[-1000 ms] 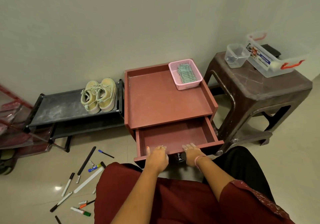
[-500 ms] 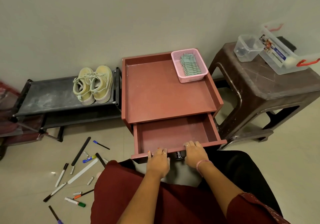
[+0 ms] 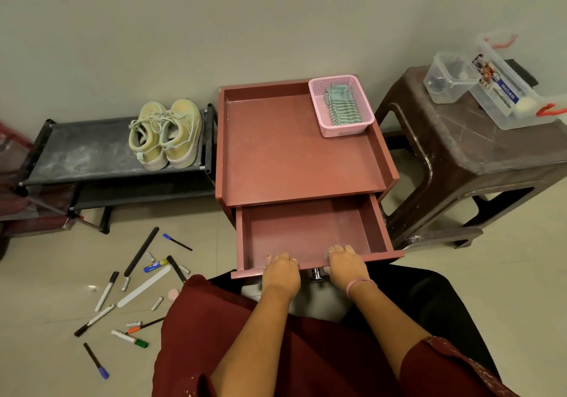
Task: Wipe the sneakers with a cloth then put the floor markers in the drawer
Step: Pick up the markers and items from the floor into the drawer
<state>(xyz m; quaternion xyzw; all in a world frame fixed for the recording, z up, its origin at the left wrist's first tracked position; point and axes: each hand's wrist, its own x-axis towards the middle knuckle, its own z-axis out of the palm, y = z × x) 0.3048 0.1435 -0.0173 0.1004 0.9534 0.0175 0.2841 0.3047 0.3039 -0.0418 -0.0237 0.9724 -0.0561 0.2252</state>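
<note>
Red drawer stands open; my left hand and right hand both grip its front edge, fingers curled over it. Sneakers sit on the black rack. Cloth lies in the pink basket. Markers lie scattered on the floor.

Markers litter the floor; sneakers top the rack.
</note>
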